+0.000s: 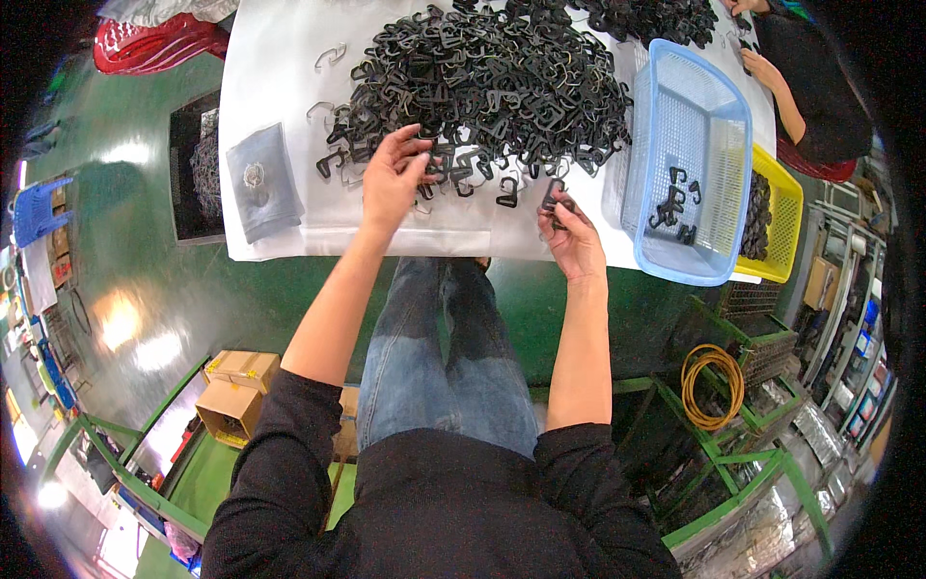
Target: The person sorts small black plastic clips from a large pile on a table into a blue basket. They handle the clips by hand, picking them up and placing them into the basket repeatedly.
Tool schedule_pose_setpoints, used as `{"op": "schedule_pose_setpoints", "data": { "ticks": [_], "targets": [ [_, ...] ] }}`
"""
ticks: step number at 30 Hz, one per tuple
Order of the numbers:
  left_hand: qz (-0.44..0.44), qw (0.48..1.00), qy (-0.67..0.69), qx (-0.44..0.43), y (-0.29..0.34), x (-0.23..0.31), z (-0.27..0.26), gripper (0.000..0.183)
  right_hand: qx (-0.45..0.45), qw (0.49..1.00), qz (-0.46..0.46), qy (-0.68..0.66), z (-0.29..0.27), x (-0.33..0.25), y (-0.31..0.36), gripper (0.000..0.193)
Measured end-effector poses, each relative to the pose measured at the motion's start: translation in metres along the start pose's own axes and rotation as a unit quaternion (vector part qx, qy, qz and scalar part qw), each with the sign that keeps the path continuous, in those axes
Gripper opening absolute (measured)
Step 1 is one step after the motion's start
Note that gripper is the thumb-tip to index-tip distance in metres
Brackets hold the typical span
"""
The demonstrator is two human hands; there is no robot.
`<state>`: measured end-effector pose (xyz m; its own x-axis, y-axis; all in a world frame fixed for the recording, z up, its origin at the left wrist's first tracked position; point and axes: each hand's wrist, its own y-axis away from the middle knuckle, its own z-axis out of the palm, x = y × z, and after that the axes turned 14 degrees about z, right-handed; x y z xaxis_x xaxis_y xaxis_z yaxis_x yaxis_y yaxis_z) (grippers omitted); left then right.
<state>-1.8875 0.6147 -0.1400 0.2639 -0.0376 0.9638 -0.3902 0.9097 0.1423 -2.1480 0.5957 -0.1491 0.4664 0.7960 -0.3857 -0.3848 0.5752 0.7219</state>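
A large heap of black hook-shaped clips (492,82) covers the middle of the white table (333,217). My left hand (388,183) is at the heap's near edge, thumb and fingers curved and apart beside some loose clips. Nothing is plainly held in it. My right hand (577,243) is closed on a black clip (554,196), pinched between thumb and fingers, just over the table's front edge. Right of it stands a light blue plastic basket (687,111) with several black clips (675,205) in its near part.
A yellow basket (788,214) holding dark pieces stands beyond the blue one. A grey plastic bag (262,188) lies at the table's left. Another person's hand (765,70) is at the far right edge. Behind me are green metal frames (733,458) and cardboard boxes (231,405).
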Motion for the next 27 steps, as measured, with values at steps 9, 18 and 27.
{"op": "schedule_pose_setpoints", "data": {
  "ticks": [9,18,27],
  "targets": [
    [-0.141,0.986,-0.053,-0.073,-0.014,-0.001,0.027,0.018,0.273,0.750,-0.032,0.601,0.046,0.000,-0.018,0.029],
    [0.099,0.860,-0.493,-0.089,-0.018,-0.013,0.036,0.026,0.344,0.653,-0.064,0.672,0.056,-0.003,-0.029,0.028],
    [0.034,0.959,-0.262,-0.106,-0.033,0.006,0.017,0.021,0.290,0.694,-0.090,0.653,0.059,0.017,-0.040,0.026]
  ]
}}
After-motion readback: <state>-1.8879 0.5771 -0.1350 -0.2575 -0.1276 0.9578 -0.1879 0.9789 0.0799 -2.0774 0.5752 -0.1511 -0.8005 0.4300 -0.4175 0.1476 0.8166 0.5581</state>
